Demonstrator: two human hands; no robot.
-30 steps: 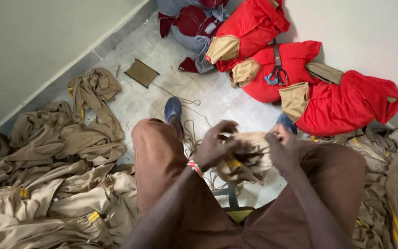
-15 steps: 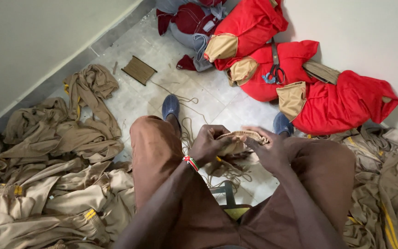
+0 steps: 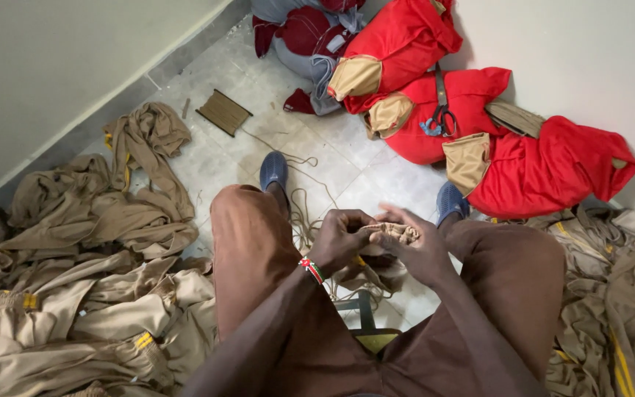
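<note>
Seated person: left hand (image 3: 341,239) and right hand (image 3: 414,250) both closed on a bunched khaki waistband (image 3: 395,233), tan cord (image 3: 304,213) trailing over tiled floor (image 3: 365,173).

Floor count — garments, shoes, tools
Three red garments (image 3: 553,173), two blue shoes (image 3: 274,170), one pair of scissors (image 3: 441,121) — one cord bundle (image 3: 224,112).

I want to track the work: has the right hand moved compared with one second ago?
Cannot tell. The camera itself shifted; against the right blue shoe, the right hand keeps about the same place.
</note>
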